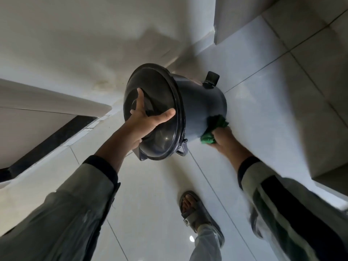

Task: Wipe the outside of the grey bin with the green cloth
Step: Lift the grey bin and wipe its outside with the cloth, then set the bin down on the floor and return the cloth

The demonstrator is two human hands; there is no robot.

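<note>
The grey bin [199, 108] sits tilted at the frame's centre above the tiled floor [154, 194]. The left hand [145, 121] lies spread and released on its lid [150, 102]. At 3 o'clock of the bin, the right hand [222, 137] clenches the green cloth [212, 130] against its side. A sandalled foot [192, 210] stands at 6 o'clock.

No readable text, brand, number or sign is found anywhere. A small emblem is seen on the strap of the sandal [195, 211], but it is too small and blurred to be read.
</note>
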